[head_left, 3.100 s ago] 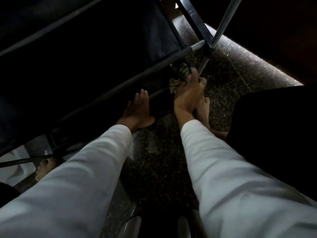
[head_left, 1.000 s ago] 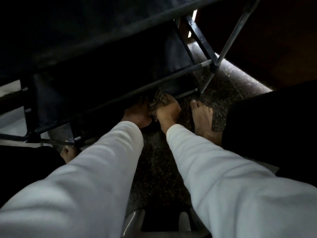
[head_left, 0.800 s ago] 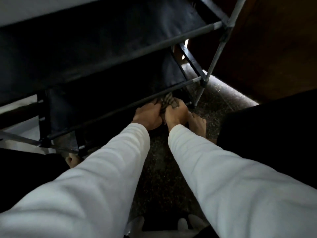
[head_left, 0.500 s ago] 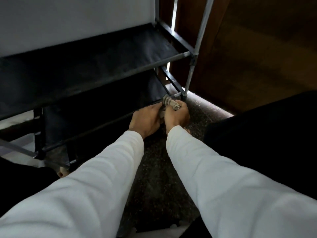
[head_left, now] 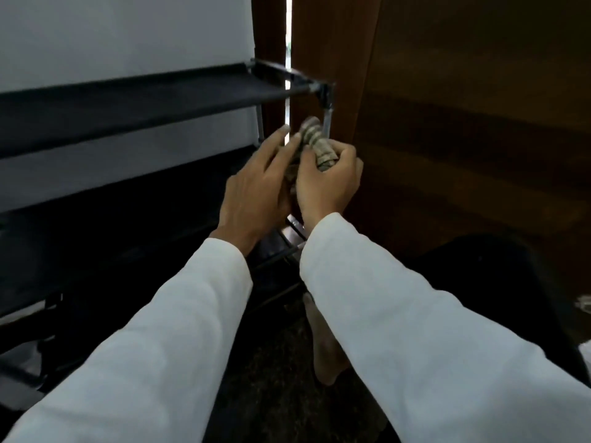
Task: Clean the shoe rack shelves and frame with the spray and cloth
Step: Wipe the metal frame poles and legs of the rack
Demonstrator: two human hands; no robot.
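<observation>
Dark speckled floor [head_left: 281, 391]; black shoe rack [head_left: 144, 94] against white wall [head_left: 128, 33], beside wooden door [head_left: 463, 91]

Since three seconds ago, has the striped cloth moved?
Yes: the cloth has climbed from near the floor up the right front post, now just below the top shelf.

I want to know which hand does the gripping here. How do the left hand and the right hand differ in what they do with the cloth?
The left hand has its fingers stretched out, lying against the cloth; the right hand has its fingers curled round it. The left hand is in front of the rack's shelves, the right hand nearer the wooden panel. Both come from white sleeves.
</observation>
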